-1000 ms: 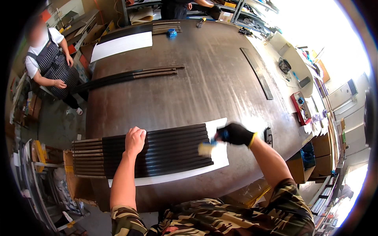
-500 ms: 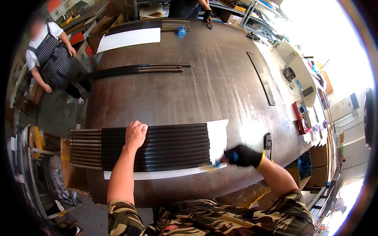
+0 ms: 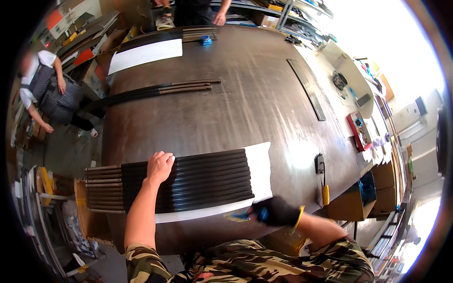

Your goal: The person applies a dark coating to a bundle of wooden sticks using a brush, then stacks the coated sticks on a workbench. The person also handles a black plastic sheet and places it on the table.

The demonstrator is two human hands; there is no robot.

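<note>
A row of several long rods (image 3: 207, 181) lies side by side on a white sheet (image 3: 258, 167), black along most of their length with bare brown ends at the left. My bare left hand (image 3: 160, 166) rests on the far edge of the row, its fingers curled closed against the rods. In a black glove, my right hand (image 3: 278, 211) is closed around a small blue and yellow tool (image 3: 262, 215). Motion blurs the tool, so its kind does not show. This hand is just off the near right corner of the sheet.
Three dark rods (image 3: 184, 88) lie across the left side of the metal table (image 3: 226, 127). Farther off are another white sheet (image 3: 146, 55) and a blue item (image 3: 205, 40). A flat bar (image 3: 306, 89) lies right. Co-workers stand at the left and far edge.
My right hand has moved left and toward me with the blue and yellow tool. My left hand stays on the rods. The far co-worker's hands have shifted, and the whole view has turned slightly.
</note>
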